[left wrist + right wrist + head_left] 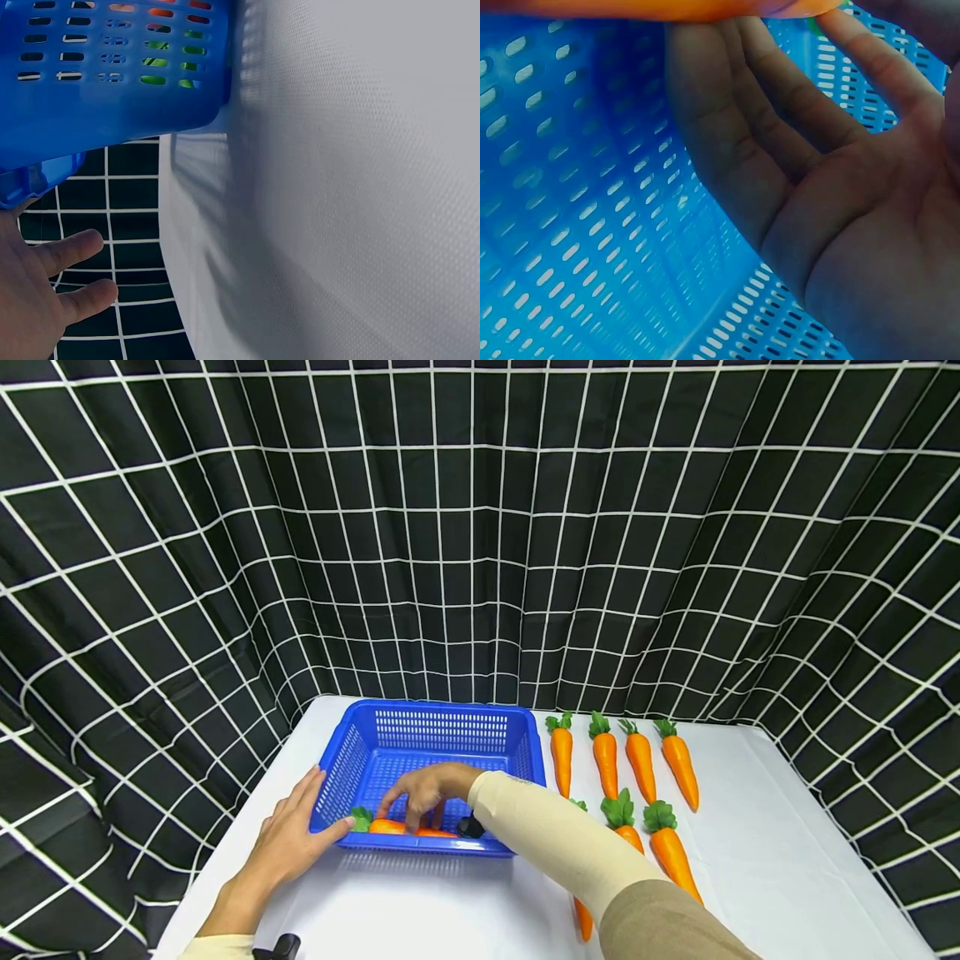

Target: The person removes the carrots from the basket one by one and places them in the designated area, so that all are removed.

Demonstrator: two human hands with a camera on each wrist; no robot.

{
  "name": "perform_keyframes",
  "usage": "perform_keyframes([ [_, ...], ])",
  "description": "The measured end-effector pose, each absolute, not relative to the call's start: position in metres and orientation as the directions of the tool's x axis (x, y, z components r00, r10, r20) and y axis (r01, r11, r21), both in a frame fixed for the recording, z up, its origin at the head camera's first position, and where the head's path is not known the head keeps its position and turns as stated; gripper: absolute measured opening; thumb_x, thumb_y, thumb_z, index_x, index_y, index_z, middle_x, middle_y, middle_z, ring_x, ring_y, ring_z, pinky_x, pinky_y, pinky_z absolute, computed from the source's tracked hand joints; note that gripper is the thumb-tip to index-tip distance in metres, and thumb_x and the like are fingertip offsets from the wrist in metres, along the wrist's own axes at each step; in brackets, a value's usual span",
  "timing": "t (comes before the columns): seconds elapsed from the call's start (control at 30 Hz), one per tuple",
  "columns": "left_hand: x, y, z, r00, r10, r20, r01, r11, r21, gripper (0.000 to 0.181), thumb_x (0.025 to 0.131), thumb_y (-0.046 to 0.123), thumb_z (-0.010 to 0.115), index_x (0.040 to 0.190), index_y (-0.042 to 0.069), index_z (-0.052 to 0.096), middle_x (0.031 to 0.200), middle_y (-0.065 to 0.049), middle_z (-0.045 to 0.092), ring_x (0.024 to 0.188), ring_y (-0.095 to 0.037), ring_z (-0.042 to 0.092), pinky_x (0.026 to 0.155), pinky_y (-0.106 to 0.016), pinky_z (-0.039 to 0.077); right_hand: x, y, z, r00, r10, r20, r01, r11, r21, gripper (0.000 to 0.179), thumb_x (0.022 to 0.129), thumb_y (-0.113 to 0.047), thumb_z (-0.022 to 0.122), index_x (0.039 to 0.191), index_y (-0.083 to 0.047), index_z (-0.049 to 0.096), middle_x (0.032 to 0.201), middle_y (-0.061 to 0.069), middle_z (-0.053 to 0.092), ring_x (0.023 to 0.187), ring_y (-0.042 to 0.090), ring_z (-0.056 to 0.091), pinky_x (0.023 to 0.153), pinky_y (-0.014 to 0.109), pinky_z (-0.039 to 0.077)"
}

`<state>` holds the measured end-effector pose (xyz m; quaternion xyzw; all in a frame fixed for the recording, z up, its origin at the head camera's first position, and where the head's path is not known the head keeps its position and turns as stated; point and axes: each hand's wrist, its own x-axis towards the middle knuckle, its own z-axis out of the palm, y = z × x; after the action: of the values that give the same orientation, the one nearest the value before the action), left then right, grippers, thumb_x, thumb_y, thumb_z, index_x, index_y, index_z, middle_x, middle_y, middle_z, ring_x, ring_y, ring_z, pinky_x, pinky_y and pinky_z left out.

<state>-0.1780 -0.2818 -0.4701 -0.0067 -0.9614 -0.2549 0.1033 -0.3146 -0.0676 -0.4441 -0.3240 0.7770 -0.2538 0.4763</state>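
A blue perforated basket stands on the white table. My left hand rests against its near left corner, thumb at the front rim and fingers spread along the left side. In the left wrist view two straight fingers stick out past the basket. Inside the basket, along its front wall, lies an orange carrot with green leaves at its left end. My right hand reaches in from above and holds this carrot at its fingertips. The right wrist view shows the fingers meeting the carrot's underside.
To the right of the basket several carrots lie in two rows on the table, among them a back-row carrot and a front-row carrot. My right forearm crosses over the front row. A black curtain with white grid lines surrounds the table.
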Motion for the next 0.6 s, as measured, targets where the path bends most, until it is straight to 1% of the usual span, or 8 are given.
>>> perform_keyframes([
  [0.1, -0.178, -0.282, -0.470, -0.979, -0.035, 0.202, 0.070, 0.868, 0.491, 0.093, 0.085, 0.057, 0.063, 0.151, 0.002, 0.026, 0.156, -0.017, 0.022, 0.122, -0.048, 0.037, 0.089, -0.068, 0.029, -0.316, -0.066, -0.443, -0.337, -0.750, -0.569, -0.268, 0.656, -0.706, 0.055, 0.077, 0.009, 0.071, 0.122, -0.024, 0.065, 0.097, 0.007, 0.063, 0.075, 0.022, 0.063, 0.062, 0.039, 0.057],
  [0.2, -0.178, -0.282, -0.469, -0.978, -0.028, 0.208, 0.080, 0.867, 0.492, 0.093, 0.086, 0.057, 0.062, 0.151, 0.001, 0.026, 0.156, -0.017, 0.022, 0.121, -0.049, 0.038, 0.088, -0.068, 0.029, -0.318, -0.065, -0.441, -0.329, -0.768, -0.549, -0.263, 0.633, -0.728, 0.054, 0.078, 0.007, 0.072, 0.122, -0.023, 0.066, 0.094, 0.008, 0.065, 0.073, 0.022, 0.063, 0.061, 0.039, 0.057],
  [0.33, -0.178, -0.283, -0.469, -0.976, -0.021, 0.215, 0.089, 0.868, 0.489, 0.093, 0.086, 0.059, 0.060, 0.151, 0.001, 0.027, 0.156, -0.017, 0.022, 0.120, -0.049, 0.039, 0.088, -0.068, 0.030, -0.322, -0.064, -0.434, -0.336, -0.801, -0.495, -0.250, 0.582, -0.773, 0.053, 0.079, 0.005, 0.072, 0.124, -0.022, 0.065, 0.090, 0.010, 0.068, 0.071, 0.023, 0.063, 0.059, 0.038, 0.056],
  [0.47, -0.179, -0.283, -0.470, -0.976, -0.024, 0.217, 0.088, 0.867, 0.490, 0.092, 0.086, 0.059, 0.061, 0.150, 0.002, 0.028, 0.156, -0.016, 0.022, 0.120, -0.050, 0.039, 0.088, -0.069, 0.029, -0.325, -0.061, -0.425, -0.364, -0.826, -0.430, -0.224, 0.526, -0.820, 0.054, 0.080, 0.004, 0.073, 0.126, -0.021, 0.064, 0.088, 0.011, 0.070, 0.070, 0.024, 0.066, 0.059, 0.039, 0.057],
  [0.6, -0.179, -0.283, -0.471, -0.976, -0.022, 0.219, 0.091, 0.867, 0.491, 0.092, 0.086, 0.058, 0.062, 0.150, 0.002, 0.028, 0.156, -0.016, 0.022, 0.121, -0.050, 0.038, 0.088, -0.069, 0.029, -0.327, -0.057, -0.416, -0.398, -0.840, -0.369, -0.176, 0.465, -0.868, 0.054, 0.081, 0.004, 0.072, 0.128, -0.020, 0.063, 0.088, 0.014, 0.069, 0.073, 0.027, 0.067, 0.062, 0.041, 0.057],
])
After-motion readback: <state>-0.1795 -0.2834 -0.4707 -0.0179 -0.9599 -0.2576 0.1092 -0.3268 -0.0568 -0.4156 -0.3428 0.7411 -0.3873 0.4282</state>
